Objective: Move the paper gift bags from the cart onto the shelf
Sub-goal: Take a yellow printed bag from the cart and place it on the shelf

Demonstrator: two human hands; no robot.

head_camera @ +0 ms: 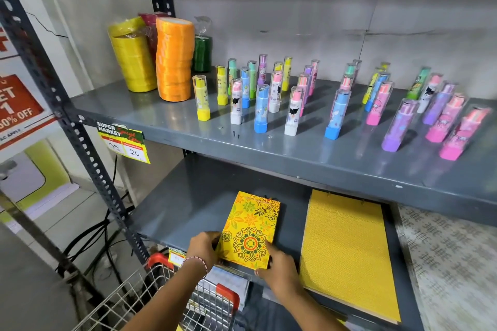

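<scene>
A small yellow gift bag (250, 228) with orange and green flower prints lies flat on the lower grey shelf (188, 212). My left hand (203, 248) grips its near left corner and my right hand (279, 263) presses on its near right corner. To its right lies a stack of larger plain yellow patterned gift bags (347, 250). A white and grey patterned stack (451, 263) lies further right. The wire cart (172, 301) with red corners stands below my arms, holding more flat items.
The upper shelf (161, 118) carries several upright coloured stick tubes (261, 109) and stacks of yellow and orange ribbon rolls (173, 59). A price tag (123, 142) hangs at its front edge. A slotted steel post (88, 148) and black cables (88, 239) are at the left.
</scene>
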